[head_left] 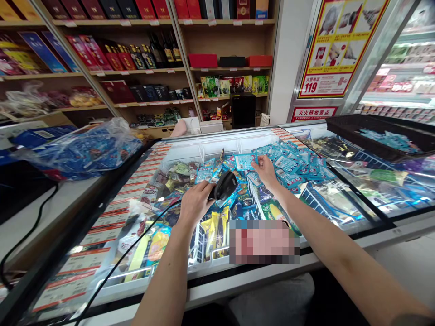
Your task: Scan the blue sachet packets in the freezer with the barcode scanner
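My left hand (pixel 196 201) is closed round the handle of a black barcode scanner (pixel 226 184), its head tilted toward the right. A thin black cable runs from it down to the lower left. My right hand (pixel 266 171) pinches the edge of a light-blue packet (pixel 245 161), held just in front of the scanner. Beside that hand, a heap of similar blue packets (pixel 288 158) lies on the glass top of a chest freezer (pixel 112 253). Through the glass, several wrapped ice creams (pixel 217 226) show in white wire baskets.
A black tray (pixel 421 136) with more blue packets stands at the right. At the left lies a plastic bag of blue packages (pixel 98 147). A pixelated patch covers something at the freezer's front edge. Shelves (pixel 136 72) of boxes and bottles line the back, where part of another person's arm (pixel 179 128) shows.
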Action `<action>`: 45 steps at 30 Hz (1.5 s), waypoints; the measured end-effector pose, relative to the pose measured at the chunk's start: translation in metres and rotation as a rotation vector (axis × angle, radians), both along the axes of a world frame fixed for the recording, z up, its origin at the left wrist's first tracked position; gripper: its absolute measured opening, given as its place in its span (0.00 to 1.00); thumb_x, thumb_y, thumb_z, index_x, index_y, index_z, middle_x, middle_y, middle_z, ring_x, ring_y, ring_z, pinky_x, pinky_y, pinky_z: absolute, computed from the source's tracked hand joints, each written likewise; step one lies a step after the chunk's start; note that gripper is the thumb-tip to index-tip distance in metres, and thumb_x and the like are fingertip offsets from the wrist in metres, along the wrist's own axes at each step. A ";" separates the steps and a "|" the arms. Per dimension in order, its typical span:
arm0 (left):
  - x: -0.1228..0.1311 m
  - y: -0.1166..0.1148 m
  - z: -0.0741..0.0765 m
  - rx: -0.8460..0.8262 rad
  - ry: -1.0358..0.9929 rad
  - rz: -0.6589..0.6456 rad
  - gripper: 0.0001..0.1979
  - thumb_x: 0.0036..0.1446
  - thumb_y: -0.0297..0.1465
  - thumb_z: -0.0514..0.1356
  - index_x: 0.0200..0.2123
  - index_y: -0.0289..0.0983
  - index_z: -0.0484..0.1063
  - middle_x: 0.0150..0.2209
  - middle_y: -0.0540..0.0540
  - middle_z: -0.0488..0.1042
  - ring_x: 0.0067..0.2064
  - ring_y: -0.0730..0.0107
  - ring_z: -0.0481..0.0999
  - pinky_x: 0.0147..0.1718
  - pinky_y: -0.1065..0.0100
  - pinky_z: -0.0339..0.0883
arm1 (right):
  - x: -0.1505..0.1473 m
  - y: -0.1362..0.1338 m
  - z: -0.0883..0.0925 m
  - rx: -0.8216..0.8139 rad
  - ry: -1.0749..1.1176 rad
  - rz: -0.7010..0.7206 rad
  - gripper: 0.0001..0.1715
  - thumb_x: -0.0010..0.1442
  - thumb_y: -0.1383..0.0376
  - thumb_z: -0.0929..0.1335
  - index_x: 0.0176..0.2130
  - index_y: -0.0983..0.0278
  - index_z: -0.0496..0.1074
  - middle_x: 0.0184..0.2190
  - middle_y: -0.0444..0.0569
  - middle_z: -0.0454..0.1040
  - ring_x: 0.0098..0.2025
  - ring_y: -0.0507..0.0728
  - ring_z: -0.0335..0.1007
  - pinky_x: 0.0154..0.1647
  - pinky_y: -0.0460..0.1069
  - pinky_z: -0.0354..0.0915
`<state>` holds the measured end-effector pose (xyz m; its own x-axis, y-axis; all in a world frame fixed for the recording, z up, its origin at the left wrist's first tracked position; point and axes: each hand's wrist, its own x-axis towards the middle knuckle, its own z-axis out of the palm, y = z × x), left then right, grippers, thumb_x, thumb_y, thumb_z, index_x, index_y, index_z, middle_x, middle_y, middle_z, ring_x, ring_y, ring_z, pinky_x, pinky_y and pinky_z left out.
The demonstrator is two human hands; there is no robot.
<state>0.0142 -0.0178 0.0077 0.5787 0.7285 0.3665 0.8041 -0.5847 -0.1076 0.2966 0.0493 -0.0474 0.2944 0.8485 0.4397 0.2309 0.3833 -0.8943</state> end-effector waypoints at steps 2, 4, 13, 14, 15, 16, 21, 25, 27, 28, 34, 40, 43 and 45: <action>0.000 0.000 0.000 0.009 -0.002 -0.007 0.16 0.54 0.32 0.57 0.48 0.41 0.66 0.43 0.43 0.72 0.45 0.59 0.73 0.38 0.63 0.65 | 0.000 0.000 -0.001 -0.003 -0.009 -0.013 0.19 0.52 0.53 0.67 0.39 0.60 0.61 0.28 0.41 0.70 0.31 0.54 0.70 0.35 0.52 0.70; 0.000 0.001 -0.001 0.018 0.003 -0.016 0.17 0.53 0.32 0.57 0.48 0.40 0.66 0.43 0.43 0.71 0.45 0.59 0.73 0.37 0.63 0.64 | 0.001 0.000 -0.001 -0.001 -0.010 -0.013 0.18 0.52 0.53 0.67 0.39 0.60 0.61 0.27 0.41 0.69 0.31 0.54 0.69 0.35 0.52 0.70; 0.000 0.001 -0.002 0.026 0.008 -0.015 0.17 0.54 0.32 0.57 0.48 0.40 0.65 0.43 0.43 0.72 0.44 0.59 0.73 0.38 0.63 0.64 | 0.000 -0.001 -0.001 -0.011 -0.067 -0.018 0.21 0.54 0.52 0.65 0.44 0.61 0.61 0.30 0.44 0.70 0.33 0.55 0.70 0.35 0.52 0.69; 0.000 0.001 -0.002 0.027 0.005 -0.011 0.17 0.54 0.32 0.57 0.48 0.40 0.65 0.43 0.43 0.72 0.44 0.59 0.73 0.38 0.63 0.64 | 0.000 -0.002 0.000 -0.008 -0.076 -0.018 0.23 0.55 0.52 0.64 0.46 0.61 0.60 0.29 0.44 0.70 0.33 0.55 0.70 0.34 0.52 0.69; -0.001 0.001 -0.002 0.030 0.001 -0.005 0.16 0.55 0.32 0.56 0.48 0.40 0.65 0.43 0.43 0.72 0.44 0.59 0.73 0.38 0.63 0.64 | 0.000 -0.004 0.001 -0.005 -0.091 -0.020 0.25 0.56 0.52 0.64 0.49 0.62 0.59 0.29 0.44 0.69 0.32 0.56 0.70 0.34 0.52 0.69; -0.002 0.001 -0.002 0.035 -0.003 0.002 0.16 0.55 0.32 0.56 0.49 0.40 0.65 0.43 0.43 0.72 0.44 0.59 0.73 0.38 0.63 0.64 | 0.000 -0.006 0.003 -0.003 -0.114 -0.028 0.28 0.57 0.53 0.63 0.53 0.62 0.56 0.29 0.44 0.69 0.31 0.56 0.69 0.34 0.52 0.69; -0.009 0.003 -0.002 0.073 -0.016 0.038 0.17 0.55 0.32 0.56 0.49 0.40 0.65 0.43 0.43 0.72 0.44 0.59 0.73 0.38 0.64 0.63 | 0.014 -0.018 0.017 0.057 -0.286 -0.191 0.31 0.60 0.56 0.60 0.60 0.63 0.53 0.38 0.51 0.71 0.34 0.56 0.69 0.40 0.54 0.68; -0.014 0.004 -0.002 0.093 -0.026 0.061 0.18 0.52 0.31 0.58 0.48 0.39 0.66 0.42 0.43 0.72 0.43 0.59 0.73 0.37 0.64 0.63 | 0.039 -0.019 0.025 0.085 -0.450 -0.364 0.17 0.60 0.62 0.59 0.44 0.63 0.71 0.41 0.52 0.72 0.44 0.59 0.68 0.50 0.57 0.62; -0.016 0.005 -0.002 0.109 -0.032 0.071 0.18 0.52 0.32 0.59 0.48 0.39 0.66 0.41 0.43 0.72 0.43 0.58 0.73 0.36 0.64 0.63 | 0.050 -0.018 0.026 0.063 -0.511 -0.440 0.17 0.60 0.64 0.59 0.43 0.65 0.72 0.41 0.54 0.72 0.46 0.60 0.67 0.51 0.57 0.61; -0.016 0.005 -0.002 0.117 -0.031 0.077 0.18 0.52 0.32 0.59 0.48 0.39 0.66 0.41 0.43 0.72 0.43 0.58 0.73 0.36 0.64 0.63 | 0.054 -0.018 0.025 0.044 -0.542 -0.459 0.17 0.60 0.65 0.59 0.44 0.66 0.72 0.42 0.55 0.72 0.46 0.60 0.66 0.51 0.56 0.61; -0.022 0.007 -0.002 0.138 -0.023 0.145 0.16 0.53 0.34 0.58 0.47 0.40 0.67 0.41 0.44 0.72 0.42 0.59 0.73 0.34 0.65 0.62 | 0.051 -0.028 0.023 -0.088 -0.840 -0.588 0.23 0.57 0.59 0.65 0.50 0.66 0.69 0.55 0.63 0.61 0.58 0.68 0.52 0.53 0.62 0.54; -0.027 0.010 -0.002 0.142 -0.032 0.191 0.16 0.54 0.33 0.57 0.47 0.40 0.66 0.41 0.45 0.72 0.43 0.60 0.73 0.34 0.66 0.62 | 0.032 -0.038 0.027 -0.047 -1.069 -0.505 0.24 0.62 0.54 0.60 0.52 0.63 0.68 0.59 0.58 0.59 0.61 0.67 0.48 0.58 0.66 0.43; -0.028 0.011 -0.003 0.128 -0.042 0.205 0.16 0.54 0.34 0.57 0.48 0.40 0.66 0.42 0.44 0.72 0.42 0.60 0.73 0.34 0.66 0.62 | 0.025 -0.038 0.025 -0.020 -1.199 -0.326 0.23 0.62 0.51 0.60 0.49 0.61 0.70 0.53 0.54 0.68 0.57 0.64 0.56 0.61 0.68 0.36; -0.029 0.012 -0.003 0.116 -0.051 0.214 0.16 0.55 0.35 0.57 0.48 0.40 0.66 0.43 0.44 0.71 0.42 0.60 0.73 0.34 0.66 0.61 | 0.022 -0.038 0.024 -0.028 -1.257 -0.290 0.22 0.61 0.51 0.61 0.47 0.60 0.71 0.50 0.53 0.70 0.55 0.64 0.58 0.61 0.70 0.33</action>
<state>-0.0150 -0.0063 0.0042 0.3940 0.7839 0.4799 0.9146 -0.3861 -0.1201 0.3190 0.0118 -0.0233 -0.1318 0.8370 0.5311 0.9867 0.1621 -0.0105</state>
